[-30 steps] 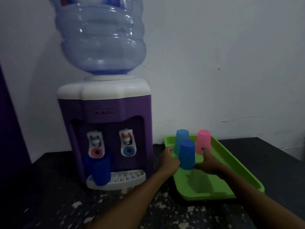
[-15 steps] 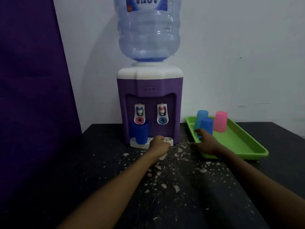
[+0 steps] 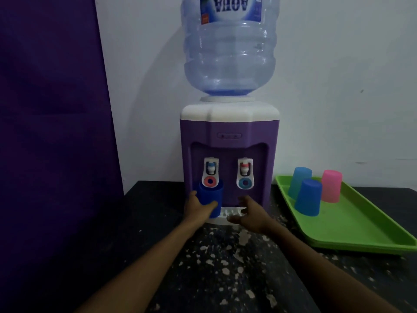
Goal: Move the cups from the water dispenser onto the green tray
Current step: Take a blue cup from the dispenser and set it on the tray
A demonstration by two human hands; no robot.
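A purple and white water dispenser [image 3: 229,136] stands on the black table with a big clear bottle on top. A dark blue cup [image 3: 211,195] stands upright on its drip tray [image 3: 230,216] under the left tap. My left hand [image 3: 198,208] is wrapped around this cup. My right hand [image 3: 250,213] hovers open over the drip tray's right side, holding nothing. On the green tray [image 3: 361,224] to the right stand three upside-down cups: a light blue cup [image 3: 299,180], a blue cup [image 3: 308,197] and a pink cup [image 3: 331,185].
The black table [image 3: 225,267] has flaking white patches in front of the dispenser. A dark purple panel [image 3: 52,132] rises along the left. A white wall stands behind everything.
Both hands left the blue cup on the green tray and moved left to the dispenser. My left hand closed around the dark blue cup; my right hand came to the drip tray.
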